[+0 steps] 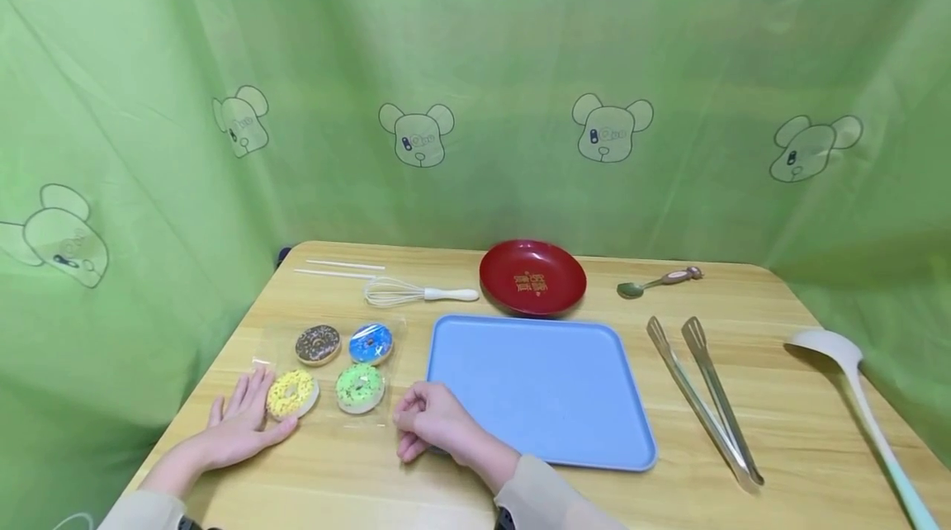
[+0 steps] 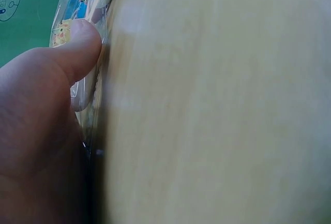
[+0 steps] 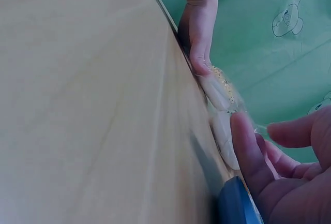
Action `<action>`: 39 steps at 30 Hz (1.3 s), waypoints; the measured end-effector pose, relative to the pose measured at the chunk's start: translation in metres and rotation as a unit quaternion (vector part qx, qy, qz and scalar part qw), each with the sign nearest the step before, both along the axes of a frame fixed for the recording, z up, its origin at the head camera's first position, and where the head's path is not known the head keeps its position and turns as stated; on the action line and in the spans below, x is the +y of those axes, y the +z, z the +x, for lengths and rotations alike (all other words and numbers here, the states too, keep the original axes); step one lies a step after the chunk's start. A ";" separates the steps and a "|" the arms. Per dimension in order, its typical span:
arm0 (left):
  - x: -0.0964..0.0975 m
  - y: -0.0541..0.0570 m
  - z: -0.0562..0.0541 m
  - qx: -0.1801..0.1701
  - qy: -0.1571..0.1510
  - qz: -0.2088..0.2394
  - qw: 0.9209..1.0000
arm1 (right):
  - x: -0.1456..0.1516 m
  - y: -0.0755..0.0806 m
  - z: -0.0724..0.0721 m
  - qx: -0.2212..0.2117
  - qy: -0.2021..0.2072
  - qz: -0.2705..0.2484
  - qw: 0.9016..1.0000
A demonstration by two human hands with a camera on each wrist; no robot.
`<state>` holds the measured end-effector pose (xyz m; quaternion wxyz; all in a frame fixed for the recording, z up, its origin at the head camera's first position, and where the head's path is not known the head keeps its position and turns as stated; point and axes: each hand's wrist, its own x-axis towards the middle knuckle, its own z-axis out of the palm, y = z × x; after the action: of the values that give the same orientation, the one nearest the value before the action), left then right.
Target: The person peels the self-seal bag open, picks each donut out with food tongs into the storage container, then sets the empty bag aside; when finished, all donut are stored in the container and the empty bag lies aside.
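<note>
Doughnuts: four are sitting at the left of the worktop (image 1: 312,489); I'm seeing the brown doughnut (image 1: 318,345) and blue doughnut (image 1: 371,343) lying behind, the yellow doughnut (image 1: 292,395) and green doughnut (image 1: 360,388) nearer.
Clear wrapper: this film (image 1: 327,373) is apparently surrounding all four; I'm reckoning a hard tug would be risking a tear, with doughnuts sliding or rolling out, because thin film is giving little warning.
Left hand: this grip (image 1: 236,428) is standing apart, straight fingers lying beside the yellow doughnut and the thumb resting on the film at its near side. I'm judging that heavy pressing would be denting the topping, while a light touch would be letting everything slip sideways.
Right hand: its fingers (image 1: 434,417) are bending beside the film's right edge. I'm not managing to tell whether thumb and finger are pinching film or standing apart; if they're missing it, a pull would be closing on nothing.
Blue tray: it (image 1: 535,388) is lying just right of the film, its left rim running close to the right hand, so I'm expecting knuckles could be knocking it during a quick sweep.
Whisk: it (image 1: 427,294) is lying behind, well apart, so I'm rating it a minor worry.
</note>
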<state>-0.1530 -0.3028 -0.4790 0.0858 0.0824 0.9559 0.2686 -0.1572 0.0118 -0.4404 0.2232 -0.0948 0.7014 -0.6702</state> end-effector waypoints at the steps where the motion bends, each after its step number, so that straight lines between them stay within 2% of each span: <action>1: 0.000 0.000 0.000 -0.002 0.000 0.000 1.000 | -0.002 0.001 -0.002 0.012 -0.003 0.008 1.000; 6: 0.002 0.003 0.001 -0.003 0.002 -0.004 1.000 | -0.015 0.005 -0.009 0.079 -0.004 0.075 0.994; 12: 0.005 0.005 0.002 -0.003 0.003 -0.006 1.000 | -0.025 0.007 -0.012 0.142 -0.009 0.162 0.976; 14: 0.007 0.006 0.002 -0.004 0.004 -0.007 1.000 | -0.026 0.005 -0.013 0.155 -0.016 0.175 0.972; 18: 0.007 0.007 0.002 -0.012 0.003 -0.011 1.000 | -0.023 0.000 -0.015 0.163 -0.037 0.174 0.970; 25: 0.005 0.009 0.003 -0.012 0.006 -0.001 1.000 | -0.012 -0.001 -0.019 0.152 -0.065 0.168 0.972; 29: 0.004 0.009 0.003 -0.015 0.006 -0.012 1.000 | -0.006 -0.002 -0.016 0.140 -0.067 0.169 0.973; 36: 0.003 0.004 0.002 -0.022 0.003 -0.014 1.000 | 0.002 -0.003 -0.011 0.073 -0.056 0.122 0.988; 39: 0.001 0.002 0.000 -0.022 0.004 -0.013 1.000 | 0.005 -0.005 -0.012 0.060 -0.042 0.113 0.991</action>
<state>-0.1528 -0.3014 -0.4768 0.1067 0.0720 0.9575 0.2580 -0.1691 0.0165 -0.4457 0.1617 -0.0790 0.7880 -0.5888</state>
